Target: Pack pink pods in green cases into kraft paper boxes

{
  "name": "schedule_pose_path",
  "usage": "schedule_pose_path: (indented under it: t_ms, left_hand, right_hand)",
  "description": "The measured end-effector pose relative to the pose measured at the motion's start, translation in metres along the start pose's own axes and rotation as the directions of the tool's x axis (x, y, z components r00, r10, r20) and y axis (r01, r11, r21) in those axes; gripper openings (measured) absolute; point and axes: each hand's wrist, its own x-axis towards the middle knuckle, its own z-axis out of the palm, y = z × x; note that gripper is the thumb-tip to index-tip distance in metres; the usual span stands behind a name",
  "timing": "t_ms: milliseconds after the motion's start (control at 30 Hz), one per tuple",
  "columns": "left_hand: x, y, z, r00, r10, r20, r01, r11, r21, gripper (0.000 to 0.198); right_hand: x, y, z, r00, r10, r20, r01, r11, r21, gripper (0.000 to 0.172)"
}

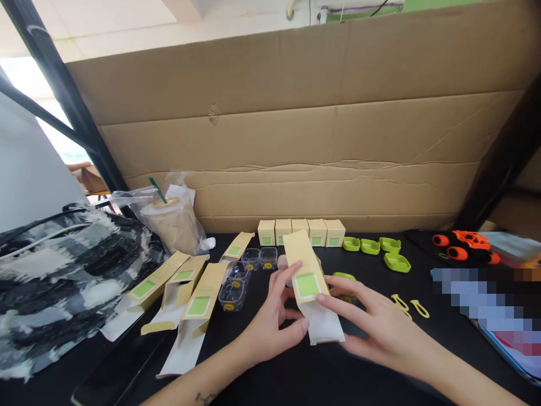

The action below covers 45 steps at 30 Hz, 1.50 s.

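Both hands hold a small cream cardboard box (305, 265) with a green square on its front, tilted, its white flap (321, 322) hanging open toward me. My left hand (276, 316) grips its left side, thumb near the flap. Along the right side, the fingers of my right hand (367, 316) press on the box. Partly hidden behind it are a round pale item and a green piece (344, 277). To the left lie several opened flat boxes (198, 305) with the same green square, beside several clear plastic cups (232, 293) bearing yellow stickers.
Several closed boxes (266, 232) stand in a row at the back, beside green trays (397, 261). Yellow-green loops (420, 308) and an orange toy chassis (469, 242) lie right. Left are a bagged drink cup (169, 225), a dark phone (120, 361) and patterned cloth (76, 282). Cardboard (296, 141) walls the back.
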Motion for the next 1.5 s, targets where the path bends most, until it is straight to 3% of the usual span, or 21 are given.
schedule_pose_path:
  t_ms: [167, 267, 400, 567, 733, 867, 1033, 1300, 1500]
  left_hand:
    - [0.0, -0.003, 0.005, 0.988, 0.006, -0.155, 0.014, 0.992, 0.125, 0.052]
    - [0.002, -0.002, 0.008, 0.982, -0.03, -0.185, 0.046, 0.995, 0.084, 0.052]
    - [0.003, 0.004, 0.011, 0.976, -0.142, -0.166, 0.137, 0.99, -0.038, 0.052]
    - [0.002, 0.007, 0.013, 0.979, -0.139, -0.152, 0.133, 0.99, -0.053, 0.04]
    - [0.0, 0.004, 0.013, 0.978, -0.135, -0.161, 0.13, 0.991, -0.044, 0.038]
    - [-0.001, 0.0, 0.011, 0.99, -0.095, -0.106, 0.094, 0.995, -0.018, 0.037]
    - [-0.002, -0.006, 0.009, 0.998, -0.058, -0.028, 0.058, 0.998, 0.017, 0.063]
    - [-0.002, -0.005, 0.009, 0.999, -0.025, -0.032, 0.027, 0.996, 0.086, 0.057]
    - [-0.002, -0.001, 0.006, 1.0, 0.006, 0.008, -0.007, 0.988, 0.153, 0.058]
  right_hand:
    - [-0.004, -0.001, 0.003, 0.996, -0.008, -0.088, 0.013, 0.998, 0.058, 0.053]
    - [-0.005, -0.005, 0.005, 0.986, -0.016, -0.164, 0.029, 0.997, 0.075, 0.042]
    - [-0.001, -0.009, 0.003, 0.983, 0.059, -0.171, -0.03, 0.986, 0.166, 0.019]
    - [0.0, -0.006, 0.002, 0.96, -0.101, -0.261, 0.102, 0.995, -0.007, 0.031]
    - [0.0, -0.004, 0.001, 0.956, -0.062, -0.288, 0.058, 0.998, -0.022, 0.023]
    - [0.002, -0.007, 0.0, 0.963, -0.044, -0.267, 0.052, 0.998, 0.024, 0.023]
    - [0.001, -0.007, 0.001, 0.964, -0.026, -0.266, 0.046, 0.996, 0.071, 0.02]
    - [0.002, -0.009, 0.0, 0.967, -0.032, -0.251, 0.049, 0.997, 0.063, 0.019]
    - [0.003, -0.006, 0.0, 0.97, 0.051, -0.24, 0.0, 0.978, 0.208, 0.03]
